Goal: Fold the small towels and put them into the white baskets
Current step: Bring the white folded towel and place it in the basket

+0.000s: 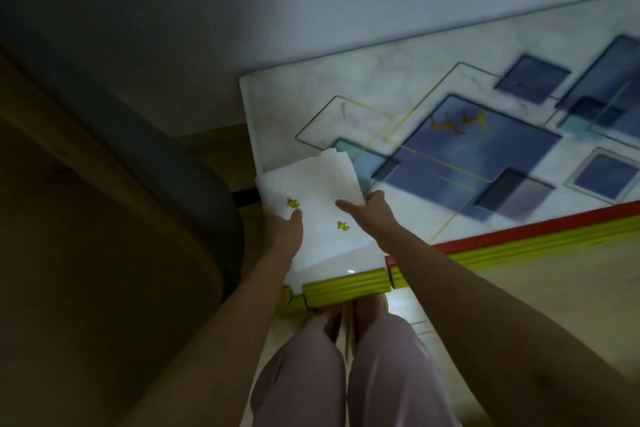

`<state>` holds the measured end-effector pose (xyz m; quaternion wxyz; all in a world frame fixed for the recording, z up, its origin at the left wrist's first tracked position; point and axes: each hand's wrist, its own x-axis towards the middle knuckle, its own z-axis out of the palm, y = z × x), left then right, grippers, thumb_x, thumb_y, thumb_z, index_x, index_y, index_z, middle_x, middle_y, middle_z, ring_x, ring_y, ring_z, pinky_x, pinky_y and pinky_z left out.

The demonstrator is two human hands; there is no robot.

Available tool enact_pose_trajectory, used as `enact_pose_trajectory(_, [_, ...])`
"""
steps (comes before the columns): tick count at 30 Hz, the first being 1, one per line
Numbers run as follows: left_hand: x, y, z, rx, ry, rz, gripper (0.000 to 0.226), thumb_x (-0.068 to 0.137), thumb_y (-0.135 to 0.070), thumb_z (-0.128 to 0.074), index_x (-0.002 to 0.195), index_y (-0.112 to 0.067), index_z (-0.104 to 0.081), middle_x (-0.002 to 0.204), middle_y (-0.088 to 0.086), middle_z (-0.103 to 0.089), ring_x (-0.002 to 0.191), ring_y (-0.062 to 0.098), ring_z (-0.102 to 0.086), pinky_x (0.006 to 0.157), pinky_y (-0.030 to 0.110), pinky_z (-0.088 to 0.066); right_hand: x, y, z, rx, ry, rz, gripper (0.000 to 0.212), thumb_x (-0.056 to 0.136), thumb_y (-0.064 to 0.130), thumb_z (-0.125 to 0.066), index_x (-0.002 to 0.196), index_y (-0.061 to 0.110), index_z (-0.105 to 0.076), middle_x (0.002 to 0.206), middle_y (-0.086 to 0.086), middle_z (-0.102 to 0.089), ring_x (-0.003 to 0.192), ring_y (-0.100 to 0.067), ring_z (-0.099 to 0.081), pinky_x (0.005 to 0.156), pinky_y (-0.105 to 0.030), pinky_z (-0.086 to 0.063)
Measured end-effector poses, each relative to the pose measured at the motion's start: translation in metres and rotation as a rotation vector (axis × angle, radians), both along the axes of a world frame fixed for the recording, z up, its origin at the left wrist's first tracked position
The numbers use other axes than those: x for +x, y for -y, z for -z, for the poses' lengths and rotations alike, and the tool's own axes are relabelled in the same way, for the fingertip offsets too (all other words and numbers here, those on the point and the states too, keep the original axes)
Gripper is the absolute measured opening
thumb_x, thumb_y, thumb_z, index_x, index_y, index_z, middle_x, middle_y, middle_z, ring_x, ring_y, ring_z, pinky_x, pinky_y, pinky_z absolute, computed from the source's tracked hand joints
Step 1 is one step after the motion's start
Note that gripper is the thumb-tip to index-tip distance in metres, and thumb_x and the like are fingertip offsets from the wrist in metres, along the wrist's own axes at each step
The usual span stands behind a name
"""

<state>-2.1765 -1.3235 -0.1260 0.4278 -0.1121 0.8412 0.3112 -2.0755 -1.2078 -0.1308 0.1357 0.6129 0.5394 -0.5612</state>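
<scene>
A white towel (313, 208) printed with small bananas lies at the near left corner of the counter (433, 87), apparently already folded into layers. The left hand (284, 232) grips its left edge, fingers tucked out of sight under the cloth; the right hand (372, 215) pinches its right edge. No white basket is in view, so the stowing seems still to come.

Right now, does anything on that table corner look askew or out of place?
The white banana-print towel overhangs the patterned table corner, its far layers fanned unevenly. Left hand and right hand hold its sides. No white basket in view.
</scene>
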Motion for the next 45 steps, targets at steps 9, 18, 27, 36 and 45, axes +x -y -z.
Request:
enact_pose_trajectory(9, [0.012,0.000,-0.035,0.042,0.129,-0.116,0.073,0.080,-0.047,-0.072,0.134,-0.005,-0.047,0.123,0.009,-0.057,0.107,0.029,-0.058,0.092,0.039,-0.050,0.031,0.013,-0.040,-0.023,-0.124,0.146,0.043,0.082,0.033,-0.074,0.109,0.001,-0.065,0.106,-0.017,-0.069,0.096,-0.031,-0.066,0.086,-0.044,-0.054])
enact_pose_trajectory(18, [0.062,-0.046,-0.230,0.414,0.079,0.241,0.039,0.079,-0.036,-0.075,0.110,-0.017,-0.060,0.108,0.001,-0.067,0.091,0.014,-0.065,0.073,0.028,-0.053,0.126,0.005,-0.229,0.157,-0.330,0.496,0.044,0.079,0.021,-0.077,0.119,0.011,-0.060,0.111,-0.006,-0.069,0.098,-0.022,-0.066,0.082,-0.038,-0.056])
enact_pose_trajectory(27, [0.159,-0.081,-0.372,0.619,0.273,0.670,0.043,0.067,-0.059,-0.075,0.095,-0.027,-0.066,0.086,-0.013,-0.075,0.078,0.009,-0.072,0.064,0.028,-0.056,0.251,0.063,-0.378,0.318,-0.523,0.894,0.069,0.065,0.022,-0.081,0.128,0.019,-0.053,0.115,-0.001,-0.068,0.101,-0.021,-0.067,0.087,-0.040,-0.055])
enact_pose_trajectory(36, [0.359,0.015,-0.434,0.783,0.360,1.318,0.028,0.075,-0.048,-0.075,0.089,-0.027,-0.063,0.078,-0.025,-0.070,0.070,-0.007,-0.066,0.052,0.011,-0.049,0.386,0.256,-0.443,0.699,-0.480,1.573,0.032,0.072,0.032,-0.082,0.100,0.030,-0.068,0.095,0.012,-0.074,0.085,-0.009,-0.072,0.062,-0.022,-0.056])
enact_pose_trajectory(45, [0.562,0.277,-0.444,0.800,0.586,1.872,0.032,0.079,-0.042,-0.074,0.098,-0.017,-0.068,0.089,-0.009,-0.075,0.081,0.007,-0.071,0.061,0.020,-0.055,0.501,0.551,-0.454,0.975,-0.079,2.176,0.023,0.080,0.041,-0.073,0.088,0.020,-0.068,0.086,0.005,-0.073,0.080,-0.015,-0.071,0.068,-0.031,-0.057])
